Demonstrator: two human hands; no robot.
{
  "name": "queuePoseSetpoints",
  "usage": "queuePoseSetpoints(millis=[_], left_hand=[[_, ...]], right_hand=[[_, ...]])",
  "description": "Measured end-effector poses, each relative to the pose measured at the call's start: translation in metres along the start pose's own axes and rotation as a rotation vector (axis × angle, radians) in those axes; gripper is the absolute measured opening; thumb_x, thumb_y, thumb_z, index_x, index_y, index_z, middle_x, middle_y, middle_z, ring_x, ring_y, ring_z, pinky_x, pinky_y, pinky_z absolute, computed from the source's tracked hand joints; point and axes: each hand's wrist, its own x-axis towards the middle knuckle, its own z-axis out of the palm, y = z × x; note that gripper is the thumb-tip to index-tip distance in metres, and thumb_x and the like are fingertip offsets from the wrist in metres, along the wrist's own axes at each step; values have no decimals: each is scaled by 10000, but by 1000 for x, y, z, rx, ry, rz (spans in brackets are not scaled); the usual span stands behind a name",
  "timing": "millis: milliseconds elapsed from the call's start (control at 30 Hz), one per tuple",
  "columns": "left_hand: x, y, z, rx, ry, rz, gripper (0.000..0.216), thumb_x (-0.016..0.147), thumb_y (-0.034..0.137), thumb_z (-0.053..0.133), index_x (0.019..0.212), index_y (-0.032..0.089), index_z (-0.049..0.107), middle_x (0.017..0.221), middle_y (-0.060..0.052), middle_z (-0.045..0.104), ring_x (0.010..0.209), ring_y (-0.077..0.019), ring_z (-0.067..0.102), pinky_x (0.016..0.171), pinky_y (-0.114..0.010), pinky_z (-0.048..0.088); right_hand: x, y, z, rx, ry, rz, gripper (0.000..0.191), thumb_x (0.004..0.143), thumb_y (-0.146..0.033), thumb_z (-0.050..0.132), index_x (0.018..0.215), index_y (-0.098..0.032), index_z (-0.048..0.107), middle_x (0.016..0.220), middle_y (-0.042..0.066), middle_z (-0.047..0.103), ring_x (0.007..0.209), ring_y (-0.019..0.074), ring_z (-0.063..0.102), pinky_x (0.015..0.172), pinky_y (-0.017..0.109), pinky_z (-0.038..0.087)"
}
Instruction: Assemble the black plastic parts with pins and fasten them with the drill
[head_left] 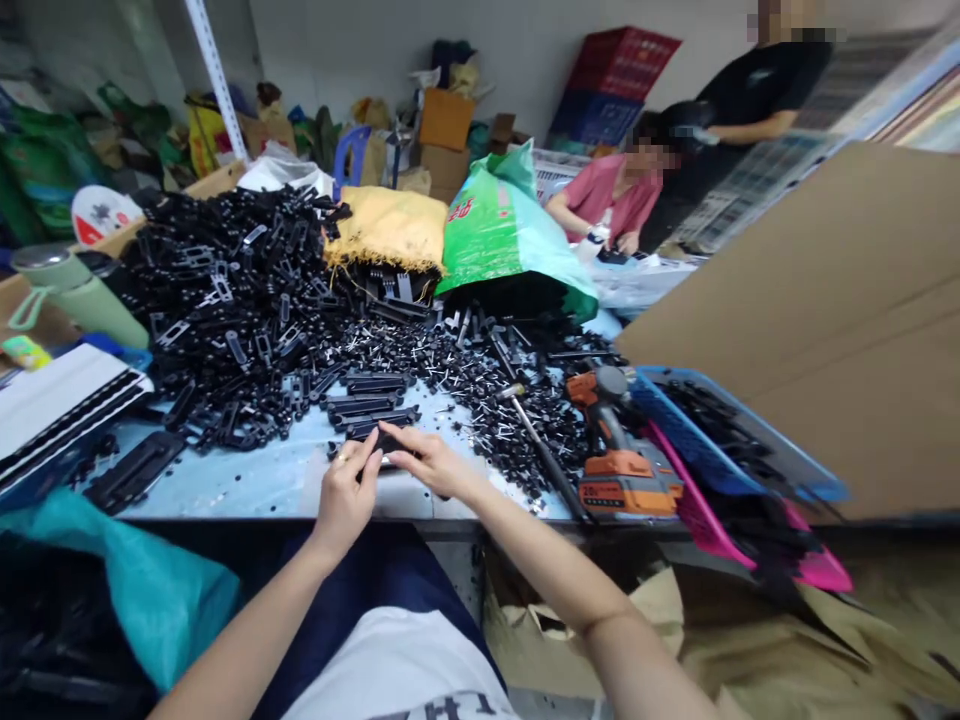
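Observation:
Near the front edge of the table, my left hand (351,482) and my right hand (429,463) meet with fingertips close together. Between them is a small black plastic part (388,443), mostly covered by the fingers. Both hands grip it at its ends. Just beyond my fingers lies a short row of long black plastic parts (371,404), side by side. Small black pieces with silver pins (510,440) are spread to the right of the row. A hammer (541,445) lies among them, its handle toward the table edge.
A large heap of black parts (232,290) covers the left. An orange cordless drill (626,455) stands at right, beside a blue basket (750,440) and a pink basket (720,540). A green sack (510,230) and a yellow sack (390,225) lie behind. Two people work farther back.

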Motion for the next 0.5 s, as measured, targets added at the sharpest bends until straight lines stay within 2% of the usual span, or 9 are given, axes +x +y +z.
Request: queuePoseSetpoints(millis=[100, 200, 300, 433, 500], left_hand=[[-7, 4, 11, -15, 174, -13, 355, 916, 285, 400, 1208, 167, 564, 993, -102, 626, 891, -175, 602, 788, -315, 502], [-12, 1, 14, -5, 156, 3, 343, 917, 285, 382, 1171, 175, 585, 1067, -108, 632, 1002, -199, 584, 861, -354, 490], [-23, -8, 15, -40, 116, -106, 355, 918, 321, 363, 1152, 167, 581, 1121, -121, 616, 1051, -211, 576, 876, -366, 495], [-51, -29, 27, -242, 75, -471, 409, 897, 374, 401, 1250, 173, 451, 1000, -109, 636, 849, -188, 653, 679, -307, 554], [-67, -38, 32, -355, 65, -613, 452, 884, 362, 418, 1291, 173, 360, 920, -80, 634, 760, -169, 664, 636, -294, 557]], right_hand=[[-9, -10, 27, 56, 253, 42, 480, 908, -373, 440, 1367, -235, 410, 1128, 85, 611, 984, 170, 579, 888, 323, 467], [-16, -13, 47, 79, 323, 65, 497, 900, -371, 455, 1377, -246, 394, 1185, 89, 592, 1054, 180, 563, 928, 329, 450], [-20, -6, 54, 81, 255, 119, 513, 886, -407, 465, 1366, -232, 417, 1194, 98, 592, 1082, 196, 561, 954, 354, 439], [-18, 14, 49, 29, 8, 183, 460, 849, -475, 495, 1277, -310, 524, 984, 29, 676, 915, 194, 636, 863, 352, 502], [-17, 23, 38, -60, -32, 186, 401, 825, -500, 516, 1205, -385, 572, 901, -9, 682, 810, 184, 653, 780, 333, 535]])
